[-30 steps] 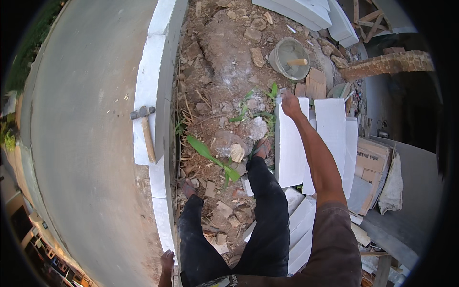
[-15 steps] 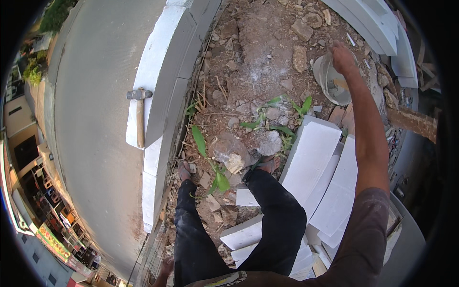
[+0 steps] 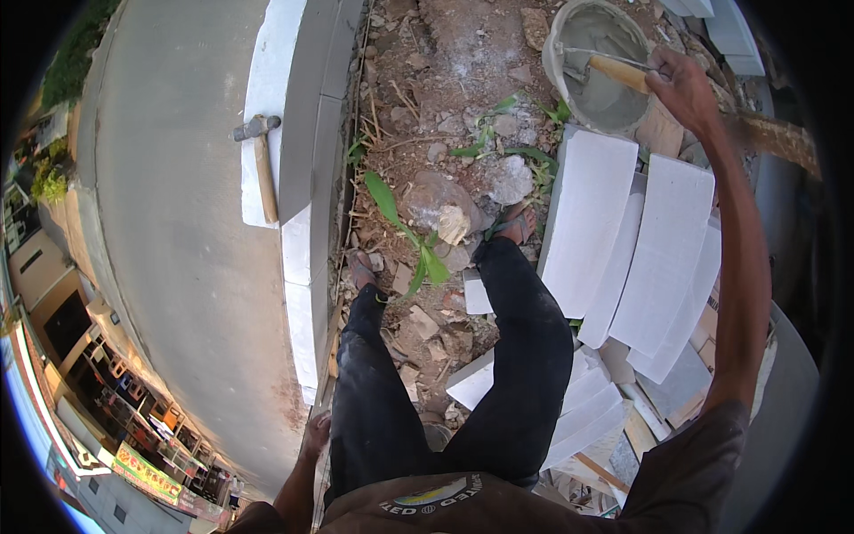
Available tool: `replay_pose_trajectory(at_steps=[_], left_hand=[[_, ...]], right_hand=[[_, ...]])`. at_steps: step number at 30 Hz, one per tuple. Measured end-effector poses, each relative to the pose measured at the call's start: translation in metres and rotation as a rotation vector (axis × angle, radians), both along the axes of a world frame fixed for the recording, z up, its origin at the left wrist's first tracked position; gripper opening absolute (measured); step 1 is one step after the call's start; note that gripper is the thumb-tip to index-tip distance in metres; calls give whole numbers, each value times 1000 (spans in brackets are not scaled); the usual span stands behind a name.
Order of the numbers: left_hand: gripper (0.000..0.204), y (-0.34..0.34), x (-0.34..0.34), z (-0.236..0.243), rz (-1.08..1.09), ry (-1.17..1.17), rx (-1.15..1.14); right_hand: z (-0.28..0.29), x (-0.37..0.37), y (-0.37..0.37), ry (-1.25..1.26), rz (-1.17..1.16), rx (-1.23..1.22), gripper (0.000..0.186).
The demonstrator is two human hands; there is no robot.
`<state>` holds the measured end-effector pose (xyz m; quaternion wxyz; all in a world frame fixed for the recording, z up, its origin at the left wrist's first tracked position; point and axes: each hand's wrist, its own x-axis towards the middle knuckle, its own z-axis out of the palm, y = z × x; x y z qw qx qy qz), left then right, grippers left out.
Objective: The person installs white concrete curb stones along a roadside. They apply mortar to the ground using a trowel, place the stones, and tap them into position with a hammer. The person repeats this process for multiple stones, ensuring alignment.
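My right arm (image 3: 743, 240) reaches far forward to a pale bucket (image 3: 553, 71) of wet grey mortar. My right hand (image 3: 683, 87) is closed at the bucket's right rim, where the thin wire handle (image 3: 594, 52) meets the fingers. A trowel lies in the mortar; its wooden grip (image 3: 620, 73) points toward this hand, and its blade is partly covered. Down by my left thigh, my left hand (image 3: 315, 434) hangs beside the low block wall (image 3: 301, 254), its fingers loosely apart with nothing seen in them.
A hammer (image 3: 263, 169) lies on top of the wall. White blocks (image 3: 587, 214) are piled at my right. Rocks (image 3: 445, 209), rubble and green leaves (image 3: 431, 265) lie around my sandalled feet (image 3: 516, 222). Left of the wall runs a paved road (image 3: 187, 222).
My right hand and the bucket have come nearer to the white blocks, and the bucket's mouth now shows more mortar. My left hand has come further into view; the whole view has shifted.
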<state>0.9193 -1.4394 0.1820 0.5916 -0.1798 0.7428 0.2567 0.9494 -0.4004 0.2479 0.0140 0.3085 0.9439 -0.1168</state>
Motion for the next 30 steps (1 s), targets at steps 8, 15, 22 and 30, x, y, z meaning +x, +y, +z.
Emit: replay_pose_trajectory(at_steps=[8, 15, 22, 30], left_hand=[[57, 56, -142, -19, -70, 56, 53], [55, 12, -198, -3, -88, 131, 33], [58, -37, -176, -5, -168, 82, 33], [56, -35, -116, 0, -156, 115, 40]], right_hand=[[96, 44, -211, 255, -602, -298, 18], [84, 82, -344, 259, -864, -615, 17], [-9, 145, -414, 136, -761, -522, 18], [-100, 201, -443, 134, -480, -424, 12]])
